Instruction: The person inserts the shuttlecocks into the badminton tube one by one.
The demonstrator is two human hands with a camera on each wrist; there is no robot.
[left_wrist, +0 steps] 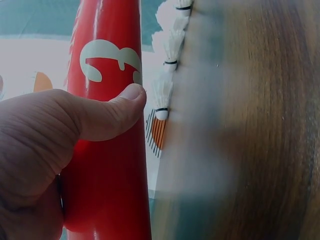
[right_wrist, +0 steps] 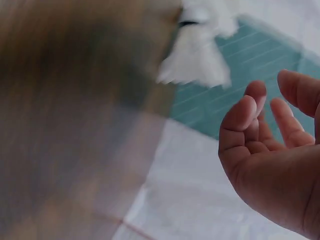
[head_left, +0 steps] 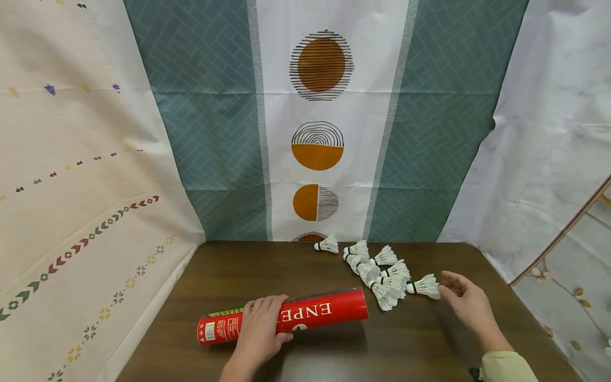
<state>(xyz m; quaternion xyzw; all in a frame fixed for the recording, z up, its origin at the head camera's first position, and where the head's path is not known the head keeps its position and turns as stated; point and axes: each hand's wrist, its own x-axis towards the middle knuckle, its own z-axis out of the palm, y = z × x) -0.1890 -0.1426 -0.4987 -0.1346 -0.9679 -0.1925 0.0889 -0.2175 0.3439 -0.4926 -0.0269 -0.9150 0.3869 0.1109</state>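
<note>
My left hand (head_left: 264,328) grips a red shuttlecock tube (head_left: 329,313) round its middle, thumb across the near side. The tube lies slanted over the table, its right end pointing toward a group of white feathered shuttlecocks (head_left: 392,284). In the left wrist view the thumb presses on the red tube (left_wrist: 107,185) below pale lettering. My right hand (head_left: 470,305) is just right of the nearest single shuttlecock (head_left: 425,287), fingers loosely bent and holding nothing. In the right wrist view its fingers (right_wrist: 239,114) are apart from the shuttlecock's feather skirt (right_wrist: 197,57).
One shuttlecock (head_left: 326,244) lies by itself near the back edge of the dark wooden table (head_left: 248,270). Patterned cloths hang behind the table (head_left: 317,159) and on both sides. The clustered shuttlecocks overlap one another right of the tube.
</note>
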